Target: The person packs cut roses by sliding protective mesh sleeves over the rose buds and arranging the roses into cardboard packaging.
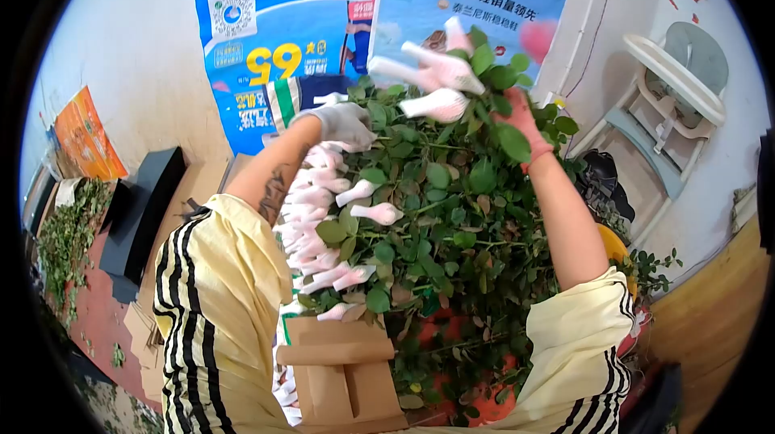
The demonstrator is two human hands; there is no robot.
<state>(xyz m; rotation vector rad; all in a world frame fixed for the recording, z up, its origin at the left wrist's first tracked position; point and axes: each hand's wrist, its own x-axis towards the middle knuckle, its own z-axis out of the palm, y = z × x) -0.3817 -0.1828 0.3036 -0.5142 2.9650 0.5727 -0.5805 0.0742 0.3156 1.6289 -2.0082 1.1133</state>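
Note:
My right hand (523, 123), in a pinkish-red glove, is closed around leafy rose stems. Several rose buds in white netting sleeves (440, 103) stick out to its left, raised above the pile. My left hand (343, 125), in a grey-white glove, reaches to the far left edge of the pile, its fingers bent down among leaves and buds; what they grip is hidden. Beneath both hands lies a big heap of roses (452, 200), their green foliage to the right. Netted buds (311, 216) line its left side.
A folded brown cardboard piece (339, 369) lies at the near end of the heap. Blue posters (282, 38) cover the wall ahead. A high chair (670, 103) stands at the right, with a black bag (601, 180) beside it. Dark boxes (145, 220) and leaf litter (73, 228) are at the left.

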